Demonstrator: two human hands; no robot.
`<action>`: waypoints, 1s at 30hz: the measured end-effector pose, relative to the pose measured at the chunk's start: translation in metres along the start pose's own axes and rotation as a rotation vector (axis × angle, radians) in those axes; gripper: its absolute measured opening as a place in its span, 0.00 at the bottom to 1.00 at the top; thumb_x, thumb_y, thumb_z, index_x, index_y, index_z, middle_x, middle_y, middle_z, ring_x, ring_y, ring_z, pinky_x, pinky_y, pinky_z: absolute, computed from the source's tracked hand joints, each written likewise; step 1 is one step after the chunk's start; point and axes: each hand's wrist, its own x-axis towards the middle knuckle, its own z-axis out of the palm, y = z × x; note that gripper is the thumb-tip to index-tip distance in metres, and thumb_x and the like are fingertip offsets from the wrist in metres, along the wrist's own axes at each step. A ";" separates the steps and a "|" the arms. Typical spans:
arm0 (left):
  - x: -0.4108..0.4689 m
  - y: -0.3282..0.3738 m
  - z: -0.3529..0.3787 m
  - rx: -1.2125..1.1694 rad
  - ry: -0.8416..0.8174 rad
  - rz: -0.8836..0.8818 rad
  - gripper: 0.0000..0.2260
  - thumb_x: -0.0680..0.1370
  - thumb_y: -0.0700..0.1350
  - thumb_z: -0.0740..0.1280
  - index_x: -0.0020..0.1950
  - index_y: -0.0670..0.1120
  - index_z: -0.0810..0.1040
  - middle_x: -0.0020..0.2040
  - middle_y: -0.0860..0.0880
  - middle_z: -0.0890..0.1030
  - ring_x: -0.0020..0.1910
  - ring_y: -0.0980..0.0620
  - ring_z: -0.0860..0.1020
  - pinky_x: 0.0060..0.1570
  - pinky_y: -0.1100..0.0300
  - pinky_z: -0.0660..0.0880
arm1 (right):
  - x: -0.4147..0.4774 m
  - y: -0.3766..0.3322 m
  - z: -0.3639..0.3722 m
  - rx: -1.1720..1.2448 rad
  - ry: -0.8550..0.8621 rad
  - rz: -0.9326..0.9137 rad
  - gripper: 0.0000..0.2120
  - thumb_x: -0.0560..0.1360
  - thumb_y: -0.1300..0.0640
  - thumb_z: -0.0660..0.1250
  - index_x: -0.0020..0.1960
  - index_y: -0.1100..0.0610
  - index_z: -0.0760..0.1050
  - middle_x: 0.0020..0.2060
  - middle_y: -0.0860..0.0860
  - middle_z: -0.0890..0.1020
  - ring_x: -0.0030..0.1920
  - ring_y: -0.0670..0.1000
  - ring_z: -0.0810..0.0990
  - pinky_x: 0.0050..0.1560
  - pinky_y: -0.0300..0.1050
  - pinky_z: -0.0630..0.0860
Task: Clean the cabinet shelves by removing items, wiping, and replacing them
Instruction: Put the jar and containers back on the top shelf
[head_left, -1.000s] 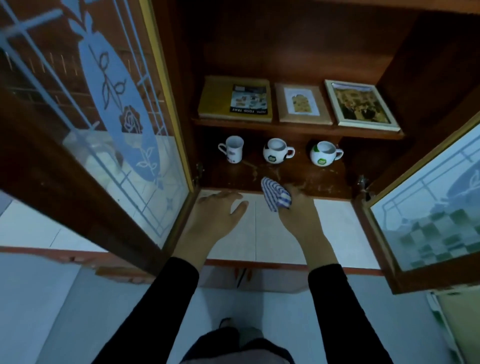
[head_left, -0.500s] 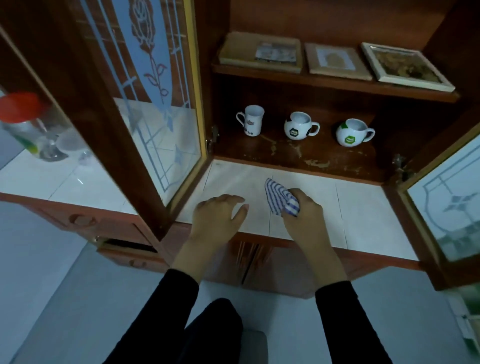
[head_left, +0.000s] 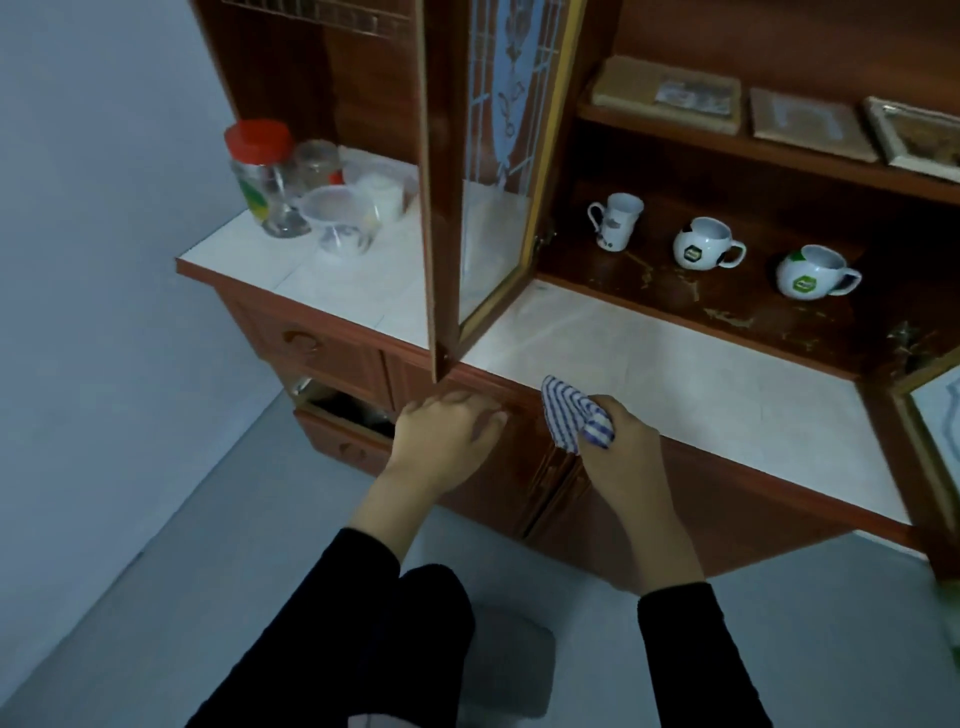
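You hold the striped cloth at the front of the cabinet.

Your right hand is curled tight round the blue and white striped cloth, just at the front edge of the white counter. Your left hand is beside it at the wood edge, fingers loose and nearly straight, holding nothing. On the dark lower shelf behind the counter stand a tall mug, a middle round mug and a right round mug, each apart. The glass door on the left stands open. A jar with a red lid sits far left.
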 end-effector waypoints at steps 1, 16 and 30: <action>-0.006 -0.010 -0.003 0.003 0.006 -0.015 0.16 0.80 0.61 0.56 0.64 0.60 0.76 0.62 0.56 0.79 0.61 0.47 0.77 0.60 0.54 0.70 | -0.003 -0.004 0.008 0.015 -0.024 0.004 0.15 0.74 0.66 0.65 0.59 0.59 0.78 0.42 0.52 0.80 0.44 0.54 0.80 0.41 0.40 0.70; 0.025 -0.212 -0.061 0.037 0.027 -0.126 0.16 0.81 0.59 0.55 0.59 0.56 0.78 0.57 0.54 0.80 0.55 0.48 0.79 0.52 0.54 0.75 | 0.052 -0.141 0.186 0.119 -0.232 -0.024 0.15 0.75 0.65 0.66 0.62 0.60 0.77 0.54 0.55 0.82 0.55 0.53 0.81 0.53 0.43 0.78; 0.127 -0.321 -0.085 0.005 0.082 0.014 0.17 0.80 0.56 0.53 0.59 0.54 0.79 0.57 0.54 0.80 0.57 0.48 0.78 0.53 0.53 0.72 | 0.155 -0.214 0.258 0.262 -0.089 0.138 0.06 0.76 0.66 0.64 0.50 0.57 0.76 0.41 0.50 0.78 0.38 0.39 0.75 0.32 0.24 0.71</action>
